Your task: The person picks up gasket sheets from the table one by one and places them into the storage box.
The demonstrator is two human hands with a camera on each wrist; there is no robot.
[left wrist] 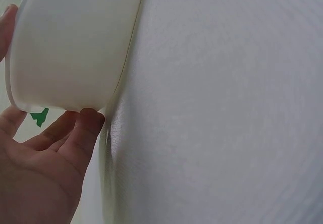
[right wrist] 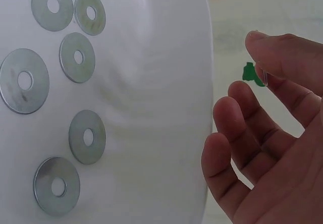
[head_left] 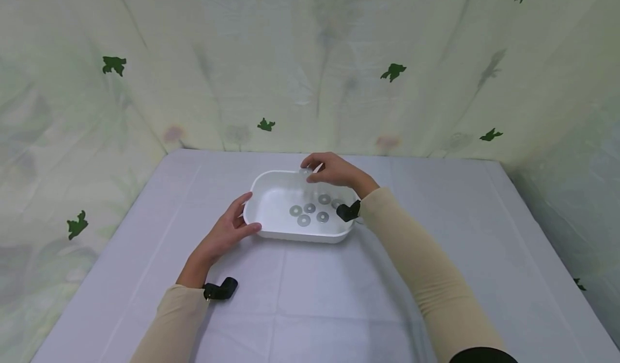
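Observation:
A white oval-cornered tray (head_left: pixel 272 199) sits on the table with several flat metal washers (head_left: pixel 303 220) lying loose on its floor. My left hand (head_left: pixel 224 236) holds the tray's left end, thumb at the near corner and fingers along the side. In the left wrist view, fingertips press the outer wall of the tray (left wrist: pixel 65 47). Above the far rim, my right hand (head_left: pixel 335 171) pinches one washer (head_left: pixel 305 171) between thumb and index finger. The right wrist view shows that washer (right wrist: pixel 265 77) almost edge-on, mostly hidden by the fingers; the other fingers are bent loosely.
A white cloth (head_left: pixel 310 298) covers the table. Behind it hangs a pale curtain (head_left: pixel 290 56) with green leaf shapes. Each wrist carries a black camera, the left one (head_left: pixel 220 289) low over the cloth and the right one (head_left: pixel 349 211) overlapping the tray's right end.

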